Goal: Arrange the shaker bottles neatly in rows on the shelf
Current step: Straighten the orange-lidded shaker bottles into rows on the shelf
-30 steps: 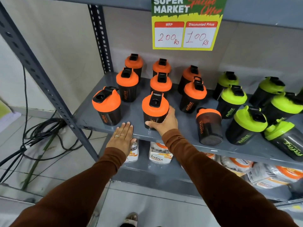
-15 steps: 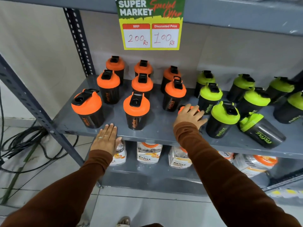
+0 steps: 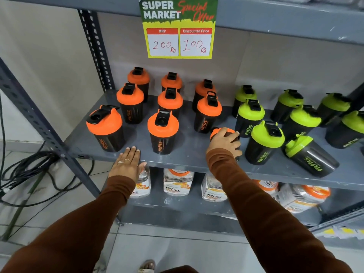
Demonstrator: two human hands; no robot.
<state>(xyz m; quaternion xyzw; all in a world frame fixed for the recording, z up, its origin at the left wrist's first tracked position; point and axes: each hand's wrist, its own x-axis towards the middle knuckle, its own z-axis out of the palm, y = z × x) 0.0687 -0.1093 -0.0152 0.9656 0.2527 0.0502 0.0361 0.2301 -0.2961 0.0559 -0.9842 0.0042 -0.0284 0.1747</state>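
Price sign (image 3: 178, 29), far centre: MRP 200, discounted 100. Black cables (image 3: 25, 170), floor left. Fitfizz packets (image 3: 177, 183), lower tier.

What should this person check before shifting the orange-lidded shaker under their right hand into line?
1. Right hand grips orange shaker: ok, fingers wrap the lid.
2. Lid closed: cannot tell, hand covers it.
3. Clearance from front green shaker: not ok, very close.
4. Tipped green shaker stable: not ok, leaning over.
5. Left hand out of the way: ok, flat on shelf edge.
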